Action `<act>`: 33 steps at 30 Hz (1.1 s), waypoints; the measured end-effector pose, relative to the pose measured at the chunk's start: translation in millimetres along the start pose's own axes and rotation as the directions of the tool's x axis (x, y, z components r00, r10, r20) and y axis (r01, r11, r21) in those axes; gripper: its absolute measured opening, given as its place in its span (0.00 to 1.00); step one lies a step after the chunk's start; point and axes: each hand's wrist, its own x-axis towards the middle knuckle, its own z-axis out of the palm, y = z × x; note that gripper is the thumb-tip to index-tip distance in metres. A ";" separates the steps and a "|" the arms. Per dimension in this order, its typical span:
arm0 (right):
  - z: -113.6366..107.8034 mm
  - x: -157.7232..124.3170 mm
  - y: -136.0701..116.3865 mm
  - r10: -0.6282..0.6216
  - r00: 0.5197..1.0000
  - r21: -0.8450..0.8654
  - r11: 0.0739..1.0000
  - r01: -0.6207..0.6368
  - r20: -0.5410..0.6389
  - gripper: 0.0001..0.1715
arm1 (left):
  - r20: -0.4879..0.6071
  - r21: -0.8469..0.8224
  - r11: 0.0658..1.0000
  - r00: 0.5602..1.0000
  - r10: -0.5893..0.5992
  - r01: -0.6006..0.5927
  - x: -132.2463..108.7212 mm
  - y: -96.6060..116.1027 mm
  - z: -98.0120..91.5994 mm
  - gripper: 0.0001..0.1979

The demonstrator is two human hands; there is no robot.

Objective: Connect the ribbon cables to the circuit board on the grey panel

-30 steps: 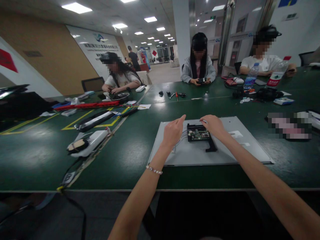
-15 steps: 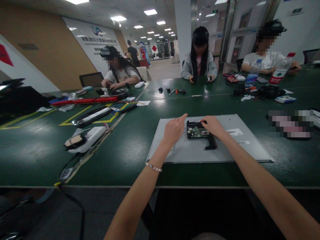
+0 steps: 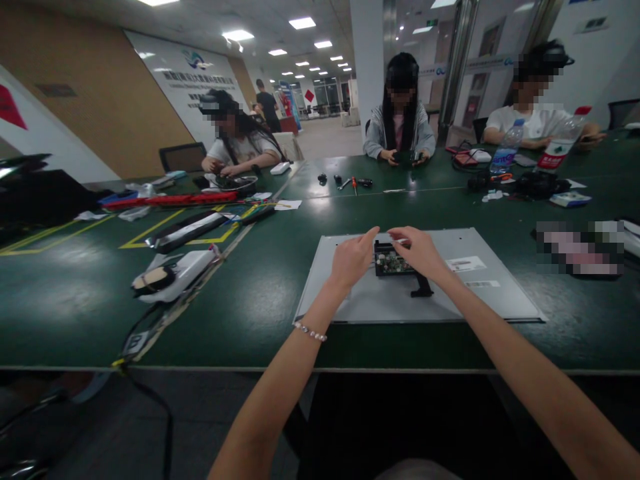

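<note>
Right now your right hand's (image 3: 420, 253) fingertips (image 3: 393, 233) are pinched narrow, thumb against forefinger, just above the far edge of the board (image 3: 391, 264). Whether something small sits between them cannot be told. Your left hand (image 3: 351, 260) holds nothing: its forefinger (image 3: 371, 233) points forward and the other fingers are loosely curled, just left of the board's left end. The board lies between your two hands, directly beneath the right fingertips, with its long axis running left to right across you; the right hand is the nearer one and partly covers its right end. It sits in a black bracket (image 3: 423, 288) whose foot sticks out toward you, under your right wrist. Both rest on a grey panel (image 3: 350, 303) lying flat on the green table (image 3: 250, 287), with a white label (image 3: 461, 263) just right of your right hand. A bead bracelet (image 3: 310, 331) circles your left wrist. Well beyond the panel lie screwdrivers (image 3: 353, 183), and a person (image 3: 399, 127) sits across the table, hands busy with a dark object. Nothing stands between your fingers and the board.
</note>
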 end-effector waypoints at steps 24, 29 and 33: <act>10.1 -13.0 -37.6 0.156 0.917 0.652 0.660 -0.373 0.367 0.11 | 0.269 -0.715 0.527 0.877 -0.399 0.459 10.0 -7.1 7.3 0.18; 15.9 -13.8 -30.9 0.084 0.925 0.589 0.749 -0.303 0.369 0.10 | 0.283 -0.755 0.529 0.920 -0.271 0.388 10.4 -11.5 2.1 0.09; 16.1 -12.4 -26.6 0.013 0.993 0.369 0.928 -0.056 0.118 0.08 | 0.245 -0.656 0.656 0.928 -0.282 0.373 11.6 -11.5 -3.4 0.08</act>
